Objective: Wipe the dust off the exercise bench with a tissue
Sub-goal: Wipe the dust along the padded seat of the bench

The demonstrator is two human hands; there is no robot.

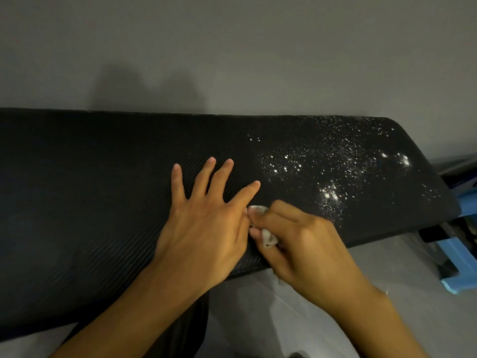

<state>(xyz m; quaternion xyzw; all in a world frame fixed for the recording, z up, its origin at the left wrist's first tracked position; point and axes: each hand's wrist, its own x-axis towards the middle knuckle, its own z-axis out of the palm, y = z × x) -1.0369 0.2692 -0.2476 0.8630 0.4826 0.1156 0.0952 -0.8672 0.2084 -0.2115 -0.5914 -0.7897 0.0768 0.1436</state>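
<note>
**DESK:** What is shown, and what could go wrong from here?

**CAPTION:** A black padded exercise bench (90, 177) is seen stretched across the middle of the frame, set against a grey wall (232, 47). The left hand (206, 228) is laid flat at centre frame, with its fingers spread on the padding. A crumpled white tissue (268, 237) is pinched in the curled fingers of the right hand (304, 241). It is held just right of centre, beside the left hand and close to the bench's near edge. White dust (327, 171) is scattered over the right part of the bench, toward the upper right of the frame.

It is judged that specks could be swept off the near edge onto the floor (296, 319) if the tissue is dragged toward the lower frame. Grains could also be ground into the ribbed covering if too much pressure is applied. A wad this small may be loaded quickly, and the dust would then be smeared rather than lifted. The far right end could be missed if the reach is cut short.

**DESK:** And the count?

**CAPTION:** One bench, one tissue and two hands are counted. One field of dust is seen, with three denser clusters inside it. One blue object (459, 257) is cropped at the right edge of the frame, and it cannot be identified.
</note>
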